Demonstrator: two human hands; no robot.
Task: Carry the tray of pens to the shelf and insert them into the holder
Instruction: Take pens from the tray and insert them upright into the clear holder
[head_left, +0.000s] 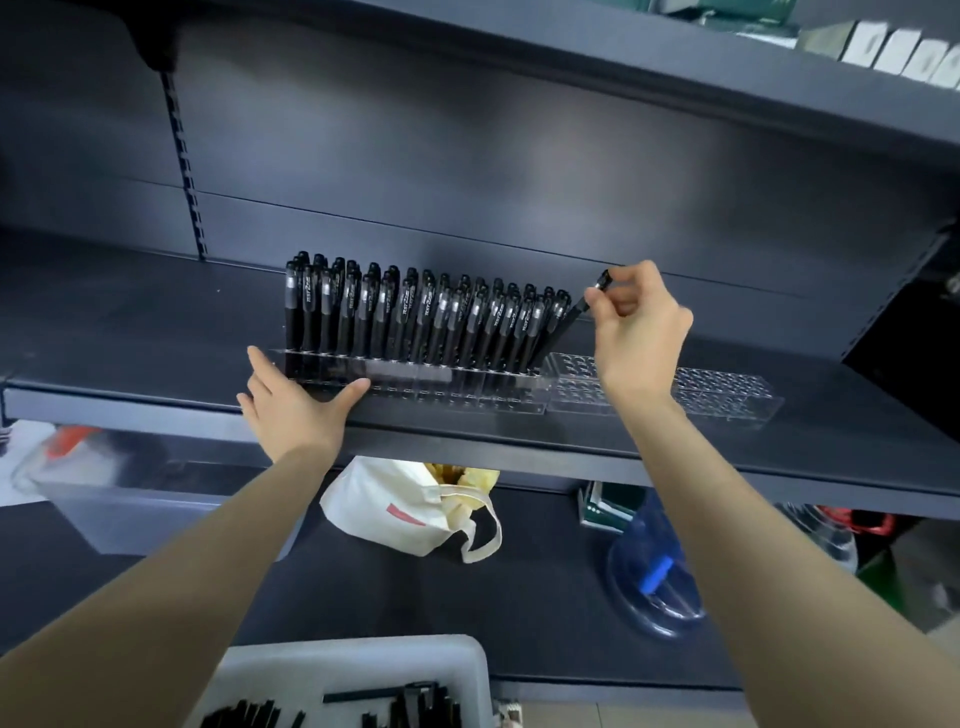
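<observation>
Both arms extended upward. Left hand flat, fingers straight, thumb spread. Right hand pinches a pen.

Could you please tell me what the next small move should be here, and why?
Probably stand the tilted pen upright and press it down: the right hand pinches its top, it leans beside upright pens, and the left hand rests on the holder.

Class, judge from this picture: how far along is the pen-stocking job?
Done: the clear plastic holder holds rows of upright black pens. In hand: the right hand pinches one slanted black pen at the row's end; the left hand touches the holder. Left: loose pens in the white tray.
</observation>
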